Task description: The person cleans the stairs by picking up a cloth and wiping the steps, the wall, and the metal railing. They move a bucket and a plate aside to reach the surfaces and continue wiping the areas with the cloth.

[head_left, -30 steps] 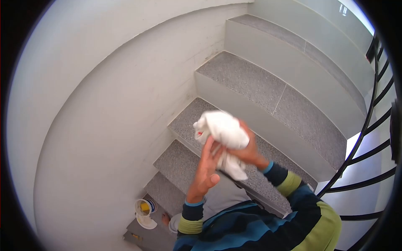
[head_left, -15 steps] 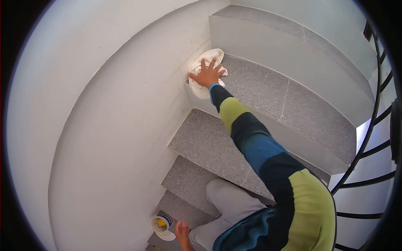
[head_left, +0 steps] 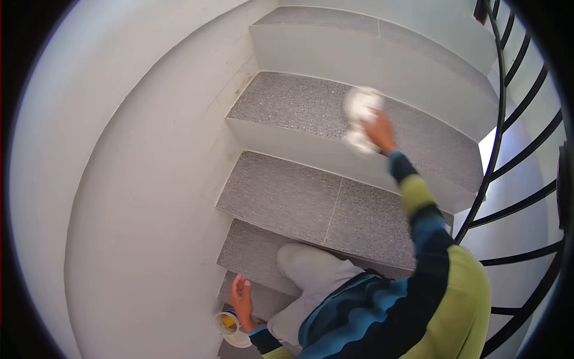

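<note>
My right hand, smeared by motion, is on a crumpled white cloth over the middle of a grey speckled stair tread. The cloth hangs partly over the front edge of that step. Down at the lower left, my left hand is raised beside my knee with its fingers stretched out and nothing in them. Close behind it on a lower step stands a small white tub with something yellow inside. My left hand hides part of the tub.
A curved white wall borders the steps on the left. Black metal railing runs along the right. More grey treads lie below the wiped step, and another step rises above it.
My right hand has swept the cloth from the wall-side corner rightward to mid-tread. My left hand has come up from beside my leg. The view has shifted somewhat.
</note>
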A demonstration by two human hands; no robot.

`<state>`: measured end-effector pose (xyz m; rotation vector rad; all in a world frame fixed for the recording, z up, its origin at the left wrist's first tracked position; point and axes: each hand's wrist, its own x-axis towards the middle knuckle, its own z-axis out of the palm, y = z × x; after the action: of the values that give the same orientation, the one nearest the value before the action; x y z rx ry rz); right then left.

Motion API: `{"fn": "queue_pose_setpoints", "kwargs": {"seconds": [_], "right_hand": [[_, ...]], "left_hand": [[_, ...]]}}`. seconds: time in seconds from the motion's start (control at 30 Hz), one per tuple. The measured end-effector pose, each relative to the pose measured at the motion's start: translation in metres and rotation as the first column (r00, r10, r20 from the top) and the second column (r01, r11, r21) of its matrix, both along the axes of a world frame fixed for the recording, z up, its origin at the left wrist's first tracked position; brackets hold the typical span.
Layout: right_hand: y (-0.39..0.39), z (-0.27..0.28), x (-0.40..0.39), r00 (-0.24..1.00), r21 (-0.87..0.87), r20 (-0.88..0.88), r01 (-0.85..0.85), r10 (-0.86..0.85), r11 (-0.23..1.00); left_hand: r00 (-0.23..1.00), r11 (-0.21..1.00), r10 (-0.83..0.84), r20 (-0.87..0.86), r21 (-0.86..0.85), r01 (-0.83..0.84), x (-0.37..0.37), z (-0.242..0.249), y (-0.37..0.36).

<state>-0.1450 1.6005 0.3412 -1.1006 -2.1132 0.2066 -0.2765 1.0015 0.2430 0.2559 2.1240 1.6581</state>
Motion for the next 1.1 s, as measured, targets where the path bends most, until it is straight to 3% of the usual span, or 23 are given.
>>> {"fn": "queue_pose_setpoints", "kwargs": {"seconds": [0.07,0.17,0.2,0.23,0.27,0.33,0.37,0.4,0.43,0.5,0.57,0.63,0.67,0.7,0.77,0.8,0.83,0.87,0.93,0.97,1.0,1.03,1.1], "right_hand": [[0.003,0.015,0.14,0.966,-0.048,0.076,0.253,-0.249,0.966],[-0.019,0.073,0.246,0.79,0.084,0.424,0.453,-0.443,0.888],[-0.036,0.086,0.245,0.885,0.065,0.27,0.376,-0.379,0.924],[-0.045,0.093,0.242,0.947,0.045,0.116,0.297,-0.3,0.954],[-0.073,0.111,0.219,0.992,-0.098,0.019,0.123,-0.122,0.987],[-0.147,0.141,0.15,0.966,-0.31,-0.177,-0.238,0.19,0.92],[-0.178,0.146,0.121,0.909,-0.376,-0.262,-0.406,0.325,0.833],[-0.198,0.138,0.099,0.864,-0.36,-0.198,-0.503,0.463,0.786],[-0.217,0.14,0.078,0.757,-0.402,-0.02,-0.605,0.654,0.688],[-0.241,0.125,0.038,0.703,-0.294,0.016,-0.676,0.711,0.676],[-0.25,0.108,-0.002,0.65,-0.257,-0.069,-0.745,0.757,0.616],[-0.233,0.106,-0.033,0.601,-0.247,-0.166,-0.793,0.782,0.557],[-0.218,0.109,-0.051,0.59,-0.229,-0.176,-0.803,0.788,0.551],[-0.201,0.112,-0.071,0.58,-0.215,-0.185,-0.812,0.793,0.543],[-0.157,0.114,-0.12,0.637,-0.037,-0.165,-0.767,0.753,0.641],[-0.123,0.125,-0.154,0.693,-0.03,-0.241,-0.705,0.68,0.708],[-0.082,0.135,-0.198,0.735,-0.031,-0.315,-0.64,0.6,0.768],[-0.049,0.133,-0.226,0.806,-0.002,-0.225,-0.563,0.548,0.827],[-0.006,0.128,-0.267,0.865,0.034,-0.136,-0.483,0.483,0.875],[0.006,0.129,-0.282,0.877,-0.027,-0.017,-0.48,0.48,0.877],[0.018,0.128,-0.298,0.874,-0.087,0.102,-0.468,0.476,0.879],[0.033,0.121,-0.318,0.875,-0.089,0.097,-0.467,0.474,0.88],[0.048,0.09,-0.355,0.818,-0.119,0.403,-0.397,0.409,0.91]], "left_hand": [[1.0,0.999,-0.018,0.004,0.031,0.018,0.007,-0.025,0.004],[0.999,0.997,-0.043,0.009,0.057,0.042,0.017,-0.04,0.027],[0.997,0.992,-0.078,-0.01,0.101,0.079,0.021,-0.024,0.061],[0.984,0.973,-0.142,0.109,0.2,0.118,0.029,0.009,0.096],[0.959,0.921,-0.278,0.064,0.3,0.247,0.036,0.027,0.127],[0.879,0.761,-0.476,-0.021,0.491,0.423,0.052,0.061,0.187],[0.866,0.639,-0.499,0.039,0.691,0.337,0.065,0.088,0.211],[0.841,0.48,-0.534,0.086,0.849,0.219,0.074,0.11,0.229],[0.847,0.484,-0.524,0.086,0.848,0.214,0.075,0.119,0.239],[0.821,0.571,-0.524,0.227,0.809,0.141,0.073,0.129,0.254],[0.871,0.632,-0.47,0.142,0.743,0.22,0.06,0.13,0.258],[0.785,0.46,-0.554,0.276,0.888,0.013,0.028,0.155,0.256],[0.73,0.298,-0.665,0.159,0.952,0.064,0.008,0.156,0.261],[0.762,0.303,-0.645,0.06,0.935,0.182,-0.01,0.164,0.267],[0.776,0.332,-0.614,-0.144,0.845,0.42,-0.055,0.15,0.28],[0.83,0.628,-0.532,-0.17,0.578,0.521,-0.08,0.117,0.28],[0.861,0.837,-0.453,-0.229,0.222,0.5,-0.112,0.073,0.285],[0.852,0.913,-0.405,-0.333,-0.089,0.399,-0.123,0.041,0.282],[0.807,0.862,-0.439,-0.396,-0.44,0.254,-0.131,-0.006,0.275],[0.805,0.861,-0.439,-0.398,-0.443,0.251,-0.13,-0.033,0.269],[0.744,0.785,-0.506,-0.437,-0.59,0.189,-0.129,-0.062,0.261],[0.676,0.691,-0.579,-0.456,-0.715,0.11,-0.132,-0.07,0.26],[0.687,0.665,-0.599,-0.411,-0.733,0.141,-0.134,-0.074,0.263]]}}
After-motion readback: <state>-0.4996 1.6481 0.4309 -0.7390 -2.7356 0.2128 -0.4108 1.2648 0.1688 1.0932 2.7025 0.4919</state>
